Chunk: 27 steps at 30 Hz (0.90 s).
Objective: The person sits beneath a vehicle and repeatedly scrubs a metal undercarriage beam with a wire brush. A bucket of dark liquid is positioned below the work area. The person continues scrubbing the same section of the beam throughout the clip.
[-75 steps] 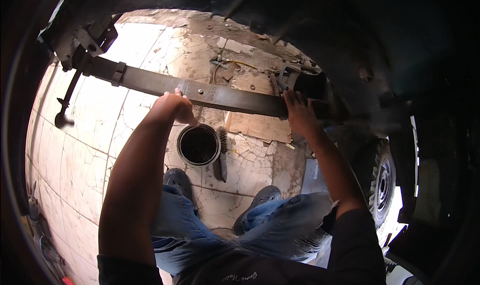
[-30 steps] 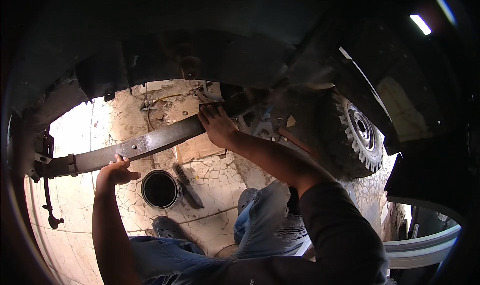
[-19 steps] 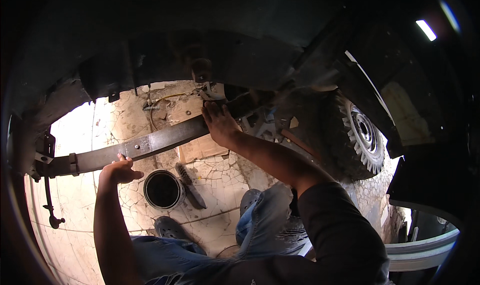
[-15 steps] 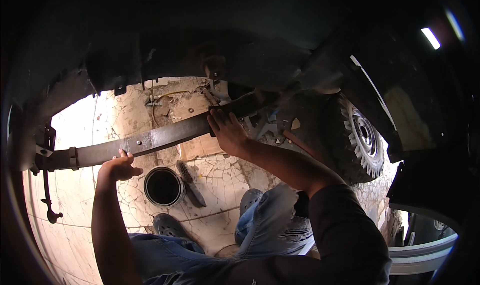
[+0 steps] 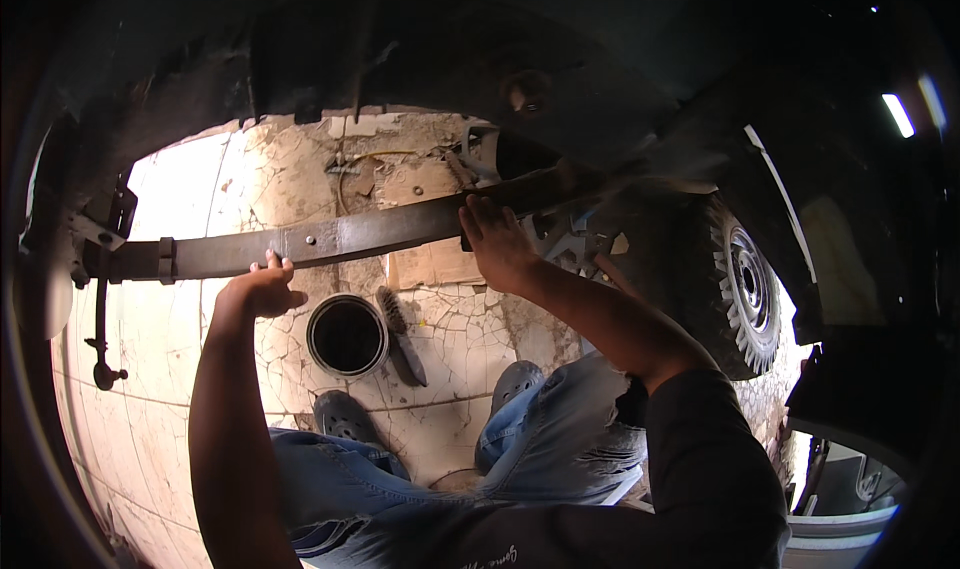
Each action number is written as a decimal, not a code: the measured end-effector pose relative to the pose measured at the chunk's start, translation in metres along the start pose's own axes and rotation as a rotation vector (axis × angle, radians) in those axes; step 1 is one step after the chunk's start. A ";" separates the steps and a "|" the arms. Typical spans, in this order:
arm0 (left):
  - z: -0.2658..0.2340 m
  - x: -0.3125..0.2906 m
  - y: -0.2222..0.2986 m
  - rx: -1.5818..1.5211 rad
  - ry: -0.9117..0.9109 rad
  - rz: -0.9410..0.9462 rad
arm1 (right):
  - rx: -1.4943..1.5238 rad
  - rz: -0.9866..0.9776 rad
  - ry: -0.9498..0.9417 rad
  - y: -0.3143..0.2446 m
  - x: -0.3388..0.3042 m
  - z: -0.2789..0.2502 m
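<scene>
A long, slightly curved steel leaf spring (image 5: 375, 231) runs across the view under a dark vehicle body. My left hand (image 5: 262, 287) is at its near edge, left of a round bolt head (image 5: 310, 240). The fingertips touch the metal there, with the thumb held apart. Farther right, my right hand (image 5: 497, 244) lies on the spring with its fingers stretched out, beside a dark piece partly hidden behind it. A metal clip (image 5: 166, 260) wraps the spring toward its left end, next to a bracket (image 5: 100, 234).
On the cracked tile floor stand a round, dark-filled can (image 5: 347, 337) and a wire brush (image 5: 402, 339). Cardboard (image 5: 430, 268) lies beneath the spring. A wheel (image 5: 748, 281) is at the right, and a thin rod (image 5: 101, 319) hangs at the left.
The whole view has shifted, so the spring, can and wheel appear farther right and higher. Both hands stay at about the same places on the spring.
</scene>
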<state>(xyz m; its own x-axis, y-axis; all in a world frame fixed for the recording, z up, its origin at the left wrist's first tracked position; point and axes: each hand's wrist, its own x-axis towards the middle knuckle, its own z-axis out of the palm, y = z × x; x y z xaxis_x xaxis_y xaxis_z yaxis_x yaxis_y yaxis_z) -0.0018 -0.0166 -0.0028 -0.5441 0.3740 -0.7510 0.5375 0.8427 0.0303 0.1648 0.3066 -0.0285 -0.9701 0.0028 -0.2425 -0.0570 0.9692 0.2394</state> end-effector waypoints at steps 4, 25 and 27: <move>-0.007 -0.001 0.009 0.027 -0.018 -0.003 | -0.038 -0.019 0.091 0.007 0.005 0.014; -0.010 0.004 0.014 0.032 -0.061 -0.068 | -0.021 -0.059 0.127 0.023 0.007 0.026; -0.002 0.000 0.007 0.026 -0.029 -0.078 | -0.012 -0.049 0.060 0.013 -0.006 0.010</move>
<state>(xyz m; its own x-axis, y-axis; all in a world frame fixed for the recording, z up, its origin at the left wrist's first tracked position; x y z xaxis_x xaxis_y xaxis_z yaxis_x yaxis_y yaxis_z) 0.0006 -0.0093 -0.0014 -0.5663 0.2954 -0.7695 0.5104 0.8587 -0.0460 0.1719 0.3212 -0.0337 -0.9785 -0.0601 -0.1973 -0.1077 0.9648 0.2399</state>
